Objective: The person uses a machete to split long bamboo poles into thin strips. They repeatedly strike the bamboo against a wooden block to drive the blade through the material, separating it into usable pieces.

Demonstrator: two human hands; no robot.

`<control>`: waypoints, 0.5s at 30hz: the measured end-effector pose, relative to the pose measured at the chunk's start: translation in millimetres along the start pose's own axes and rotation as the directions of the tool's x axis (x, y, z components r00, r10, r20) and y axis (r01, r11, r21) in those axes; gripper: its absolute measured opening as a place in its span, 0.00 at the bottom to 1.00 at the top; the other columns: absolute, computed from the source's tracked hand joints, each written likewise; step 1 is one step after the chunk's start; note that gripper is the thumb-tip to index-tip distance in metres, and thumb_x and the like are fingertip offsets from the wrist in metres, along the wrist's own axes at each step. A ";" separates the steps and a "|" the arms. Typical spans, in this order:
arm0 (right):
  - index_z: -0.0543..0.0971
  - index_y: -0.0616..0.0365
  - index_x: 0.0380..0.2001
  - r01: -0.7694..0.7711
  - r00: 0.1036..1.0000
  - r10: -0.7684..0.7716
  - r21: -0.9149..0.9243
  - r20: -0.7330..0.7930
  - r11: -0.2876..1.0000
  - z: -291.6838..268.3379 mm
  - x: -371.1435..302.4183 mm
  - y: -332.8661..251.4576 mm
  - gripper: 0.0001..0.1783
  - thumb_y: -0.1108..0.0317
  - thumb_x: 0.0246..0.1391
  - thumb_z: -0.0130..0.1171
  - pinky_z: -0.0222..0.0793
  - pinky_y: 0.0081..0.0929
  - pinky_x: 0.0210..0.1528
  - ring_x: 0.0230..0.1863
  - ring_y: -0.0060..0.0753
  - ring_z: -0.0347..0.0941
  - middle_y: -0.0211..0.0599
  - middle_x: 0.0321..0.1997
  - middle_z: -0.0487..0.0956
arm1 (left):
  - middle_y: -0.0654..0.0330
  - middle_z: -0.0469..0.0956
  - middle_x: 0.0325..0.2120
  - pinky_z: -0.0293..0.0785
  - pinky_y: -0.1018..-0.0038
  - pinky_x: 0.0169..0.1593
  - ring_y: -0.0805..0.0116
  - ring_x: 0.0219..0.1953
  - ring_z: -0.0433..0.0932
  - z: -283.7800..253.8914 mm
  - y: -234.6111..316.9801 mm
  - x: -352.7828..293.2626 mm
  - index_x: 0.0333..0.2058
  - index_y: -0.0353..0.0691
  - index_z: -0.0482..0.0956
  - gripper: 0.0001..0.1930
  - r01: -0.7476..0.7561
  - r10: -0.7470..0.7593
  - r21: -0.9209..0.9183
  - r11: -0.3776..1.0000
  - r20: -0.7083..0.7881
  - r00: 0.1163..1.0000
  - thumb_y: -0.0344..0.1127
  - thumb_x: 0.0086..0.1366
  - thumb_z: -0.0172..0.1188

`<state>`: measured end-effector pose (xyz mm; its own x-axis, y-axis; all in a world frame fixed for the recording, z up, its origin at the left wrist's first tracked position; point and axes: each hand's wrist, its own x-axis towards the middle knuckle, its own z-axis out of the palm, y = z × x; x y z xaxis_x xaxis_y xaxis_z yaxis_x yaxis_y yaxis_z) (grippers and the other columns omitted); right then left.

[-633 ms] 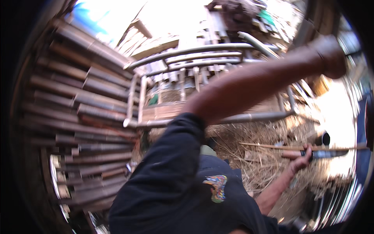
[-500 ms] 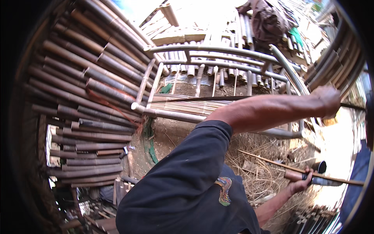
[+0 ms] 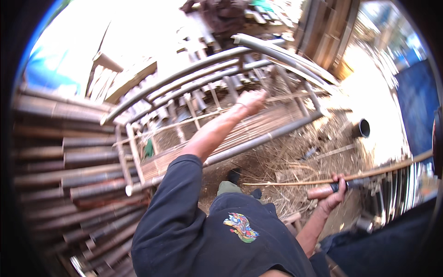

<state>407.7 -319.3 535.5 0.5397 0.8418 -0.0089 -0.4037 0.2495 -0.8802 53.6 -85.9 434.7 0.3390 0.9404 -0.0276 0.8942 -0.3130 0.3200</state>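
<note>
Clasping knife (image 3: 325, 190) and tan strip (image 3: 383, 171) together in our right hand (image 3: 336, 194), we are freeing our left hand (image 3: 252, 101) for gripping a pale strip (image 3: 290, 96)

There is one knife (image 3: 320, 191), one bamboo bench (image 3: 263, 128), one black-mouthed tube (image 3: 363, 128), one emblem (image 3: 241, 227).

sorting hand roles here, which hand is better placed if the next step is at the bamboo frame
Probably the left hand: it shows over the bamboo frame, while the right hand is off to the side, gripping a knife.
</note>
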 end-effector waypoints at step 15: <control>0.72 0.67 0.45 -0.134 0.987 0.152 0.277 -0.045 0.951 14.9 43.4 -52.8 0.19 0.65 0.55 0.60 0.75 0.29 0.39 0.34 0.31 0.76 0.41 0.36 0.78 | 0.65 0.72 0.23 0.71 0.80 0.30 0.77 0.25 0.71 18.5 242.3 -134.7 0.56 0.37 0.69 0.19 0.206 0.373 -0.939 0.276 0.303 0.877 0.39 0.71 0.49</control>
<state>441.5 -288.8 588.7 0.5043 0.8478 -0.1640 -0.6612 0.2570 -0.7048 230.1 -290.9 498.5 0.7192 0.6679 -0.1916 0.0429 0.2326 0.9716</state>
